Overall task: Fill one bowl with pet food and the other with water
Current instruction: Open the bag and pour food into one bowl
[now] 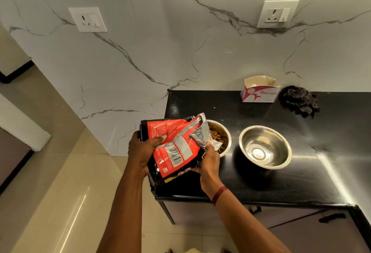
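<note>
A red and black pet food bag (172, 148) is tilted over the left steel bowl (225, 132), its silver open mouth at the bowl's rim. Brown kibble (215, 133) lies inside that bowl. My left hand (143, 150) grips the bag's back end from the left. My right hand (208, 158) holds the bag near its mouth, fingers curled under it. A second steel bowl (265, 147) stands to the right, with nothing in it, on the black counter (261, 184).
A white and pink Origami carton (260, 90) and a dark checked cloth (300, 100) lie at the counter's back by the marble wall. One stray kibble (214, 108) sits on the counter. Two wall sockets (87, 19) are above. Tiled floor lies left.
</note>
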